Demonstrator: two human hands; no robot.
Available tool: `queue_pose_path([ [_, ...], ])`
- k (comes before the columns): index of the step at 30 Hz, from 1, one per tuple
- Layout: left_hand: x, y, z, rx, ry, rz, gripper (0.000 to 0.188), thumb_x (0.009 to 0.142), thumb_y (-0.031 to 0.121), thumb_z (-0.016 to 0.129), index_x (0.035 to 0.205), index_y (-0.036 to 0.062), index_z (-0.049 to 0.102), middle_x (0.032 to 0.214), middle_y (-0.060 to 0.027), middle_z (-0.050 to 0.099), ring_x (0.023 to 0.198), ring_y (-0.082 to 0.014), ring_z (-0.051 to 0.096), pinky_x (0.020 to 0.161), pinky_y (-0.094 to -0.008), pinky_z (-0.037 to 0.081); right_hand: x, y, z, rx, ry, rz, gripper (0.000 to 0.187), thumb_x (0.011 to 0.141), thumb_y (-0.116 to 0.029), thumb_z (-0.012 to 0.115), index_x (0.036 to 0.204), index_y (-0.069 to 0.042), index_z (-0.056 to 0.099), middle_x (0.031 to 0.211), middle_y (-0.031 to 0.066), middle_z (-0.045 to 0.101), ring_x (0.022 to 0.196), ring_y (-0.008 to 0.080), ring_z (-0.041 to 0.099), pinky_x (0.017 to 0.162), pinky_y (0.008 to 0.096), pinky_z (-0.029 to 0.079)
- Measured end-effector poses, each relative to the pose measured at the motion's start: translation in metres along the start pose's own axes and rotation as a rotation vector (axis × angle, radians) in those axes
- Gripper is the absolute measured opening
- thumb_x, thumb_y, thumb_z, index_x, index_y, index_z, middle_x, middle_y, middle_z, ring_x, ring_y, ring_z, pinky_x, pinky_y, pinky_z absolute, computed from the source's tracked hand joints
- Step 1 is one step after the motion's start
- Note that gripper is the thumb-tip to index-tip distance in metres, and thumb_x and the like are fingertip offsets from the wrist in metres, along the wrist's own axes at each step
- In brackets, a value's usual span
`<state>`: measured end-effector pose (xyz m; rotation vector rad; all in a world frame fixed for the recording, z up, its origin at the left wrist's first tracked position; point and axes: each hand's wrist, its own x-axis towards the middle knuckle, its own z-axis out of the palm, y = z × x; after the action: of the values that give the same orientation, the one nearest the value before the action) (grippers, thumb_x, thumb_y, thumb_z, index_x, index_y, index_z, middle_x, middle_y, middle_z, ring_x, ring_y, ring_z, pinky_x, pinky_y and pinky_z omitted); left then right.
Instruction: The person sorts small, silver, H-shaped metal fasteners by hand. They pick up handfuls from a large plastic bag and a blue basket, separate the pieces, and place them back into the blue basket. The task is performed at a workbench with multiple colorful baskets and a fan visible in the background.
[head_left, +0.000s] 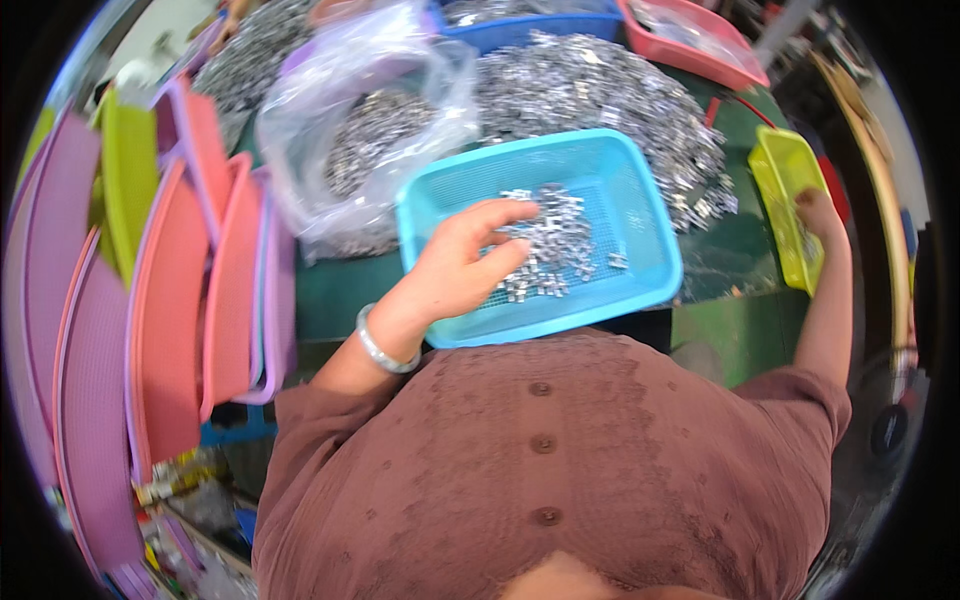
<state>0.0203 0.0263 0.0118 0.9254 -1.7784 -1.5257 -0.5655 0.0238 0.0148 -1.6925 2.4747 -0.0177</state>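
A light-blue mesh basket (625,290) sits at the table's near edge, close against my body. Small shiny metal pieces (565,235) lie heaped in its middle. My left hand (470,255), with a pale bangle (377,345) on the wrist, reaches over the basket's left side. Its thumb and fingers are apart at the edge of the heap, with nothing seen between them. Far to the right, my right hand (822,215) is in a narrow yellow-green basket (775,190). Those fingers are curled together; whatever they hold is too small or hidden to make out.
A large pile of metal pieces (600,85) covers the green table (345,300) behind the basket. Left of it stands a clear plastic bag (290,130) with more pieces. Stacked coloured baskets (165,330) crowd the left. Blue (500,38) and pink (690,55) bins stand at the back.
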Motion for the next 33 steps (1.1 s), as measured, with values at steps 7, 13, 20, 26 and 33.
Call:
queue_pose_path([
  [7,-0.004,0.061,-0.044,-0.019,0.27,0.236,0.022,0.083,0.004,0.05,0.103,-0.0008,0.058,0.087,-0.0071,0.062,0.076,-0.0109,0.058,0.062,-0.0218,0.046,0.014,-0.048,-0.022,0.211,0.286,-0.305,0.036,0.076,-0.011,0.057,0.11,0.001,0.053,0.108,0.0152,0.057,0.105,0.0252,0.052,0.092,0.0326,0.037],
  [13,0.061,0.026,-0.148,0.651,0.488,-0.041,0.03,0.078,0.013,0.057,0.105,-0.0014,0.057,0.093,-0.0117,0.061,0.084,-0.0166,0.056,0.074,-0.0275,0.045,-0.048,-0.213,-0.04,0.428,0.296,-0.533,0.028,0.078,-0.011,0.057,0.104,0.0,0.054,0.101,0.0128,0.058,0.097,0.0222,0.055,0.084,0.0303,0.041],
  [20,0.106,-0.045,-0.157,1.124,-0.013,-0.496,0.076,0.074,0.037,0.059,0.137,0.0202,0.02,0.136,-0.0256,0.02,0.122,-0.0436,0.029,0.1,-0.0466,0.029,-0.091,-0.28,-0.021,0.455,0.357,-0.987,0.022,0.073,-0.004,0.058,0.094,0.001,0.055,0.097,0.0144,0.056,0.093,0.0312,0.055,0.081,0.035,0.043],
  [26,0.093,-0.045,-0.129,1.187,0.256,-0.53,0.044,0.079,0.022,0.048,0.122,0.0157,0.041,0.126,-0.0191,0.034,0.116,-0.0416,0.036,0.094,-0.0481,0.035,-0.116,-0.289,-0.01,0.504,0.32,-1.017,0.021,0.073,-0.005,0.059,0.094,-0.001,0.056,0.098,0.0138,0.056,0.091,0.0313,0.055,0.078,0.0352,0.044],
  [33,0.084,-0.048,-0.128,1.175,0.304,-0.582,0.055,0.073,0.042,0.057,0.122,0.0222,0.041,0.126,-0.0198,0.033,0.118,-0.044,0.031,0.095,-0.0506,0.032,-0.134,-0.307,0.016,0.583,0.319,-1.034,0.018,0.074,-0.007,0.059,0.091,-0.003,0.057,0.093,0.011,0.057,0.083,0.0296,0.056,0.07,0.035,0.046],
])
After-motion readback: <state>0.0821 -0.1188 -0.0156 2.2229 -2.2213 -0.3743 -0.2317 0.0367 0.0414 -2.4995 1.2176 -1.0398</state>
